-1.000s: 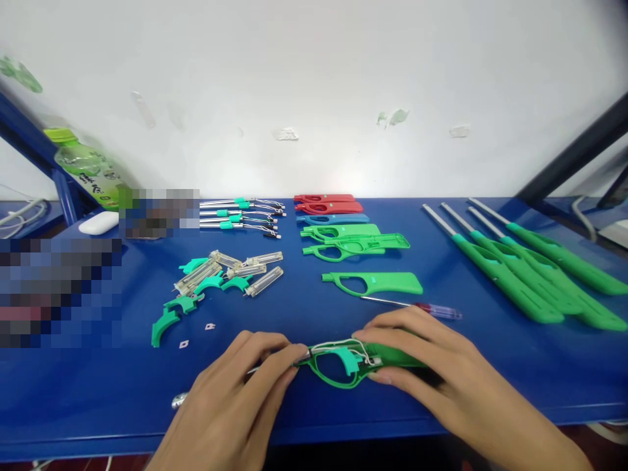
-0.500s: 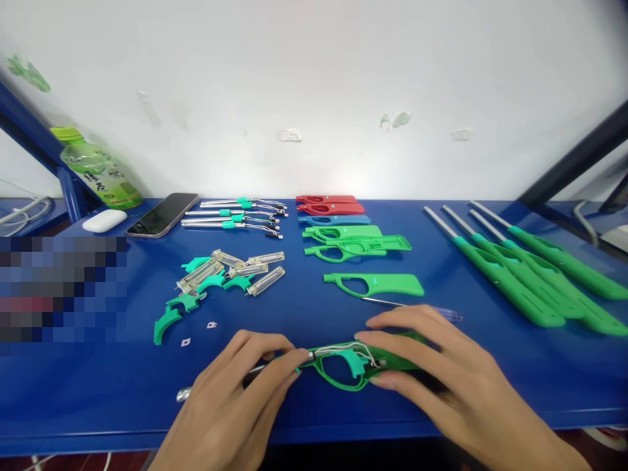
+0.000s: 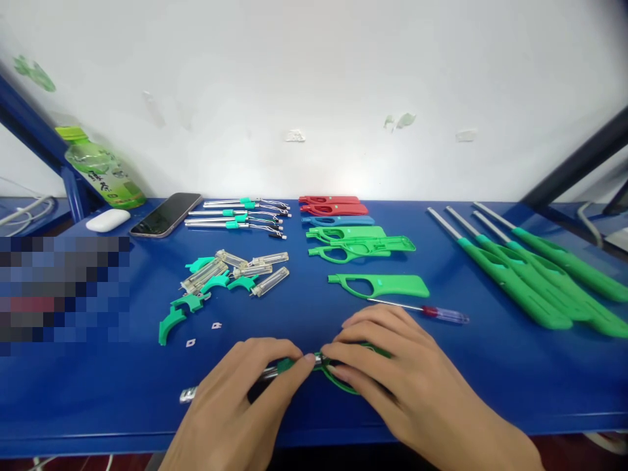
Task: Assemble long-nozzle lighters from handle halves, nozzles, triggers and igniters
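Near the table's front edge, my left hand is closed around the metal tube of a long-nosed lighter; the tube's tip sticks out to the left. My right hand is closed over the green handle shell of the same lighter, with thumb and fingertips pinching close to where tube and shell meet. Most of the shell and the parts inside it are hidden under my right hand. Just beyond that hand lies a screwdriver with a clear purple and red handle.
Left of centre lie teal triggers, clear fuel tanks and small white clips. Wired metal tubes lie behind them. Green shells and red shells lie mid-table, finished-looking green lighters right. A phone and bottle stand back left.
My right hand has slid left along the shell toward my left hand and now covers the teal trigger and white wires. The screwdriver's handle has come into fuller view.
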The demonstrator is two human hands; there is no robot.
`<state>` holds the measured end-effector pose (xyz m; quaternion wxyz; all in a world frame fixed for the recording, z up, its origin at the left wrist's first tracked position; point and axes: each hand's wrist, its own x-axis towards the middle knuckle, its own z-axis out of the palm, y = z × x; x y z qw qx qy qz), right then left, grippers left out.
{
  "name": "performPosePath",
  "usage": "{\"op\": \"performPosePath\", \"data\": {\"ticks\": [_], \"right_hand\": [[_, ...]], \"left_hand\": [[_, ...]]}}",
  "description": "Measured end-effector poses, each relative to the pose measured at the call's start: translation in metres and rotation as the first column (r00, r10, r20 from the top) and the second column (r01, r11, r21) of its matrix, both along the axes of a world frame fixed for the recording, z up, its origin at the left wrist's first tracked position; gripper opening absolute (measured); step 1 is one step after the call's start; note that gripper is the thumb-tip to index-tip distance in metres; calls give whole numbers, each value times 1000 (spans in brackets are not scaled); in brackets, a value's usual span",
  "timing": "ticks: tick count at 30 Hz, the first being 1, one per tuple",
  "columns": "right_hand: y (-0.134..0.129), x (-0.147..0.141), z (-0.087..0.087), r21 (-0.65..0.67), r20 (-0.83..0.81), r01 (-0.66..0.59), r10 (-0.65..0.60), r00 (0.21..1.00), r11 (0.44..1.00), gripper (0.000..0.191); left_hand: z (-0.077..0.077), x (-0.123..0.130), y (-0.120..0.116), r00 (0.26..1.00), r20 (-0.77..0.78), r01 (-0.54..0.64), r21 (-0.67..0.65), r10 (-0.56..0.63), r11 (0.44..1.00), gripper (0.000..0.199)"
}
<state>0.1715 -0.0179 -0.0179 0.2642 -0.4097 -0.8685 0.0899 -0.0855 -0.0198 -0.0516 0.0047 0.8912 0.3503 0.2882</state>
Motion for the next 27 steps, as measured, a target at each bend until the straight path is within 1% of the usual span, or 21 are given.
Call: {"op": "performPosePath", "data": {"ticks": [5,10,13,16,19,27], "right_hand": [[1,-2,-1,31,-25,-3,4,1000,1000,23],[1,0,-1,6,-41,-26,26,999,1000,26],[1,2,-1,13,-50,-32,32,998,999,31],[1,3,-2,25,-52,-29,30,998,999,31],[1,2,-4,32,-58,-31,32,998,999,29],[2,-2,-7,70,-78,-29,35,996,997,28]], "left_hand": [[-3,0,0,1000,-24,5,52,-4,999,47],[-2,-2,0,999,-37,37,86,-34,996,52],[-2,-3,0,998,-51,31,87,-27,996,52],[-2,-3,0,997,-71,26,88,-20,996,52],[-2,-3,-1,997,-76,25,98,-18,995,55],[0,-6,0,994,-77,83,102,-75,991,54]]}}
